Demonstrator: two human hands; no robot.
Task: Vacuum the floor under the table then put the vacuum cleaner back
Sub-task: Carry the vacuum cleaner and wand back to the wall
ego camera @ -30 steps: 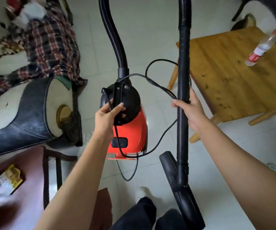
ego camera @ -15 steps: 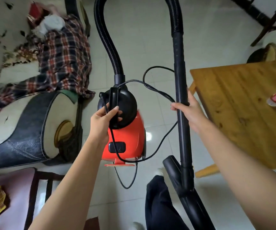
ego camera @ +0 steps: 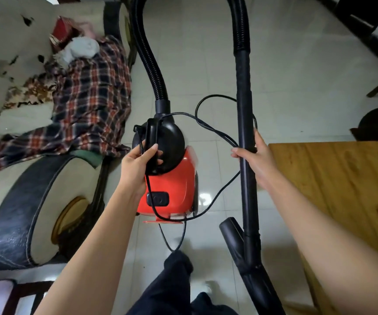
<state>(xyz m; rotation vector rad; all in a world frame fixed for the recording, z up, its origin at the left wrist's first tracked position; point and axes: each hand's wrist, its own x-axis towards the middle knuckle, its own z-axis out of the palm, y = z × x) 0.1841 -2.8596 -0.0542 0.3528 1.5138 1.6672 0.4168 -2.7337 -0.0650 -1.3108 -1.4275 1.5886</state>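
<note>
Beside the table [ego camera: 342,189] edge, left hand [ego camera: 135,165] grips vacuum cleaner [ego camera: 174,187], right hand [ego camera: 255,160] wand [ego camera: 244,87]

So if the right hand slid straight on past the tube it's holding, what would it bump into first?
From the right hand, probably the loose black cord first, then the vacuum's black dome; depth is unclear.

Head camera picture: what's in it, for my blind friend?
A person's left hand grips the black handle of a red vacuum cleaner; the right hand grips its wand. A wooden table stands right, a sofa with a plaid blanket left.
</note>
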